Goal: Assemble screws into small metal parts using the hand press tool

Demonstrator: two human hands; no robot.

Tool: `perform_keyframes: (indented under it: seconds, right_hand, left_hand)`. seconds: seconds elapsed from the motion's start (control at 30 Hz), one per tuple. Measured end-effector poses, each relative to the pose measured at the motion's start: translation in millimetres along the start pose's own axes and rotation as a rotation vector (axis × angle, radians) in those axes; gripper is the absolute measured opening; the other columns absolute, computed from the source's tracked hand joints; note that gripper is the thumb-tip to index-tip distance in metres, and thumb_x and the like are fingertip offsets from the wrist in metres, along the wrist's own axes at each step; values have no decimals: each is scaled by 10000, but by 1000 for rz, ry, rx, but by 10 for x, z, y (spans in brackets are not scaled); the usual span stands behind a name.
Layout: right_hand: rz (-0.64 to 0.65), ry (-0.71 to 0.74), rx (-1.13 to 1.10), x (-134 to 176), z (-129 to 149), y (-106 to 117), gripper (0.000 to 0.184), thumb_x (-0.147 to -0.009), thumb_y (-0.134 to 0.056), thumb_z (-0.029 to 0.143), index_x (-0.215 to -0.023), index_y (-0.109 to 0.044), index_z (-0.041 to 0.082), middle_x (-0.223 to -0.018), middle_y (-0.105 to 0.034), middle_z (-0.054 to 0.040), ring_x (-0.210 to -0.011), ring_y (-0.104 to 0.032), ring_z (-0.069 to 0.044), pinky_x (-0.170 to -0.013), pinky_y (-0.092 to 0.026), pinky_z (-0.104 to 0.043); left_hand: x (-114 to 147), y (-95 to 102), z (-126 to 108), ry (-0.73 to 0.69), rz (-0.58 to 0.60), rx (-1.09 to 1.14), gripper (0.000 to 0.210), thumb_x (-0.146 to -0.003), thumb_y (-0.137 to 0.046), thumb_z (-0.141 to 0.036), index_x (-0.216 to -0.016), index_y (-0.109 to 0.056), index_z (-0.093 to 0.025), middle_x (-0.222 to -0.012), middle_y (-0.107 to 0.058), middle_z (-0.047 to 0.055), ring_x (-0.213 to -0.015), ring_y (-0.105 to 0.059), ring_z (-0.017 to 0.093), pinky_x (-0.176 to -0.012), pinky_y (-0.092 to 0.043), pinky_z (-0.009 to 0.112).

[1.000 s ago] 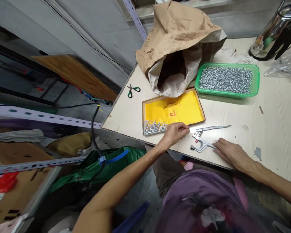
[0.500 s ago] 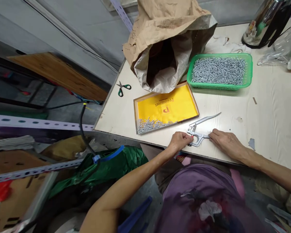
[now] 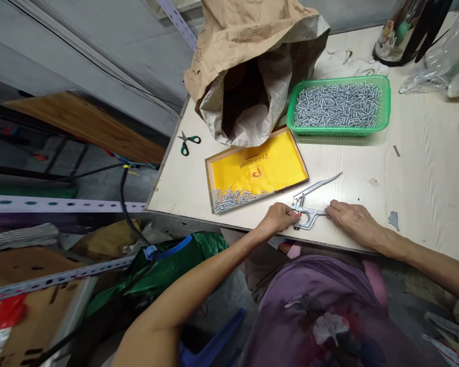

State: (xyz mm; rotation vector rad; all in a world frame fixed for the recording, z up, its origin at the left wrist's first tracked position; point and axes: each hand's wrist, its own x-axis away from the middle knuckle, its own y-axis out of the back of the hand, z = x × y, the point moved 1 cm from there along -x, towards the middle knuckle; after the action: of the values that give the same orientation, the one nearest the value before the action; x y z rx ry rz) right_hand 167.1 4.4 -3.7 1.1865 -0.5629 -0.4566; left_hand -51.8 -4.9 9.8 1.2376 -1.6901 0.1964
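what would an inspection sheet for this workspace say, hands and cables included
Surface: pale tabletop, small scraps on it
Work things: metal hand tool; metal pieces in green basket and yellow-lined tray
Clutter: scissors, paper sack, kettle, plastic bag
Hands: right hand on tool's handle; left hand at its head, anything pinched too small to tell
Cables: dark cable or hose left of tabletop; thin line along wall
Surroundings: perforated rails, green sheet, lower left

A pale wood-grained table (image 3: 428, 148) stands by grey walls (image 3: 137, 35), over what seems a concrete floor (image 3: 234, 288)
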Motion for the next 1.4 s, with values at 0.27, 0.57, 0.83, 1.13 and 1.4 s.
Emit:
perform_keyframes:
  seconds: [0.27,0.57,0.83,1.13,1.4]
  right_hand:
    - [13,23,-4,16,42,57,243,-913,-358,32,-880,-554,173,-895,-601,-74,-715,-505,-167,-598,-325,-288]
    - [-136,30,1,-36,-182,46,606,-853,-620,518,-1308,-472,147,-1434,-425,-224,-1269,-424,-370,-935,-438,-484]
    - [-93,118,47,-242,-456,-50,1039,-736,-653,666,-1519,-203,153,-1463,-406,-220,-1383,-291,-413,-1093,-265,-605]
    - [-102,117,33,-300,-519,-54,1022,-719,-628,710,-1492,-271,144,-1396,-469,-207,-1292,-388,-405,-1022,-347,-563]
    - [-110,109,45,-242,-376,77,622,-810,-628,554,-1260,-533,135,-1106,-611,-168,-981,-506,-321,-809,-411,-425]
  left_hand:
    - [32,-120,83,95,26,48,139,-791,-645,-208,-685,-638,-119,-378,-445,-82,-339,-400,60,-389,-328,166]
    - [111,-228,238,151,73,178,104,-869,-614,-175,-832,-673,-98,-387,-455,-91,-324,-432,50,-373,-383,140]
    - [148,-252,229,153,21,170,104,-856,-641,-179,-855,-705,-96,-380,-457,-87,-314,-439,53,-366,-390,138]
    - [140,-256,224,152,17,152,89,-841,-659,-179,-839,-703,-101,-369,-440,-95,-314,-432,47,-370,-383,130]
    - [191,-250,268,78,-23,3,164,-878,-621,-241,-793,-685,-115,-451,-505,-53,-410,-514,96,-466,-449,200]
